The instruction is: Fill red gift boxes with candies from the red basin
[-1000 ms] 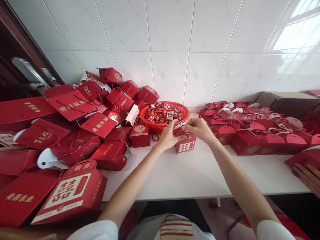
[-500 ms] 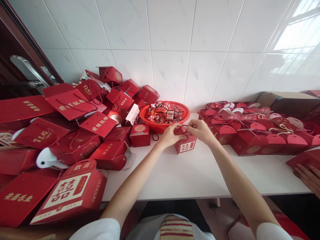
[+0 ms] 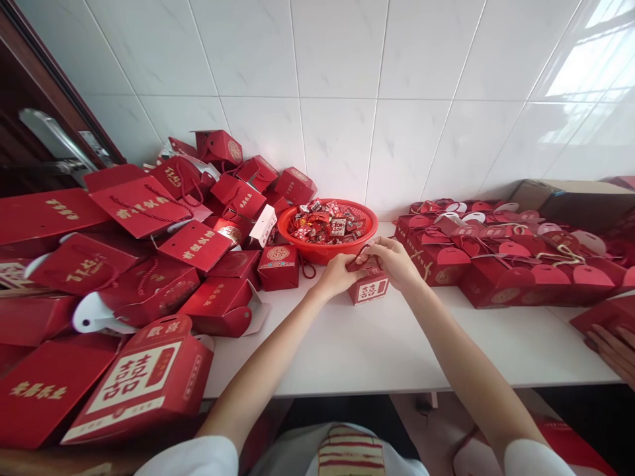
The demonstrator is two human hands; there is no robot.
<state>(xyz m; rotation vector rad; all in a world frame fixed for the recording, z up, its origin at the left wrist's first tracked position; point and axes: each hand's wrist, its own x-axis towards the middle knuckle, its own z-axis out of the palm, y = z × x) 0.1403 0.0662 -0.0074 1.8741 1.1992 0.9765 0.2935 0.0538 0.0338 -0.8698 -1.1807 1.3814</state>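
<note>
A small red gift box with a white label panel stands upright on the white table in front of me. My left hand is closed at its upper left side, fingertips at the top flaps. My right hand pinches the dark red cord just above the box, its fingertips close to those of the left. The fingers partly cover the box's top, so how the cord runs through it is hidden. Right behind the hands is a red plastic basket of wrapped sweets.
Many red gift boxes lie heaped on the left. Rows of red boxes with rounded flaps fill the right, a cardboard box behind them. Another person's hand rests on a box at the right edge. A tiled wall closes off the back.
My right hand has turned slightly and drawn the cord up into a visible loop above the box. The left hand stays at the box's top with little movement.
</note>
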